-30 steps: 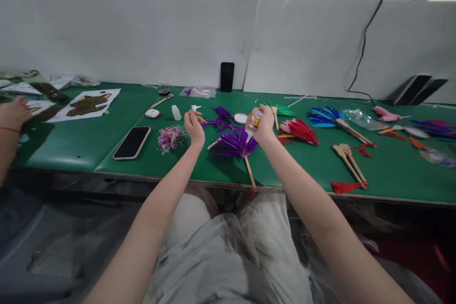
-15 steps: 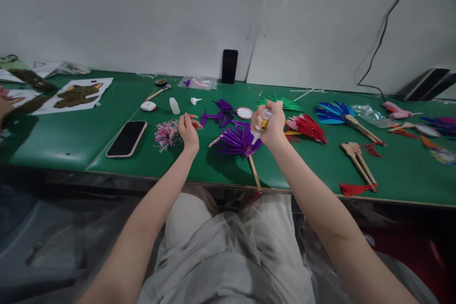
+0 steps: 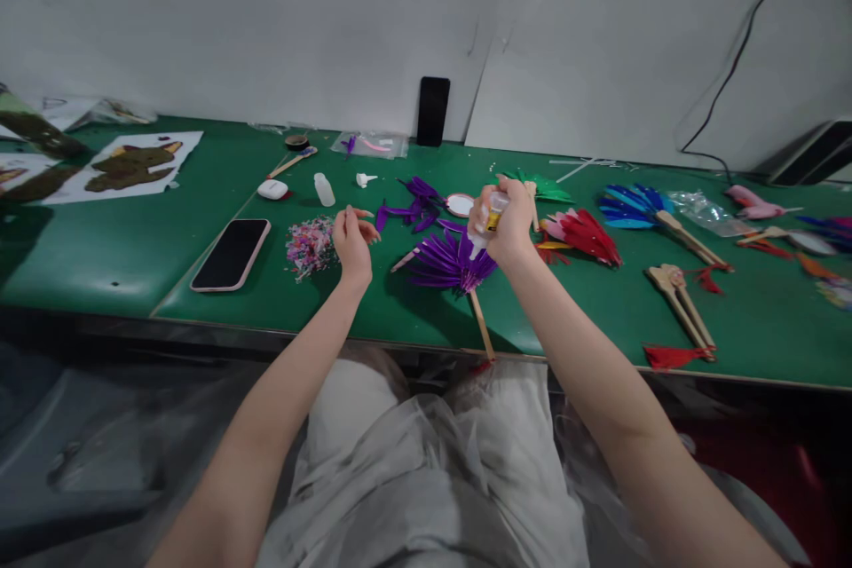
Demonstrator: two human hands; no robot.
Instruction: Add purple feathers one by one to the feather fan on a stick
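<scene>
My right hand [image 3: 509, 222] is closed around a small clear glue bottle [image 3: 496, 211] with a yellow label. Its nozzle points down at a purple feather fan [image 3: 443, 264], whose wooden handle reaches the table's front edge. I cannot tell whether the nozzle touches the feathers. My left hand [image 3: 353, 247] is held left of the fan, thumb and index finger pinched together, the other fingers loosely bent. Whatever is in the pinch is too small to make out. Just left of that hand lies a heap of tiny pink, white and blue pieces [image 3: 310, 246].
A phone [image 3: 232, 256] lies at the left; another phone [image 3: 433, 111] leans on the white panel. A small white bottle [image 3: 324, 190], loose purple feathers [image 3: 421, 201] and a round mirror [image 3: 460, 205] lie behind my hands. Red [image 3: 586, 238] and blue feather fans [image 3: 632, 206] lie rightward.
The view has shifted slightly. My right hand keeps the glue bottle over the purple fan, and my left hand stays beside the heap with little movement.
</scene>
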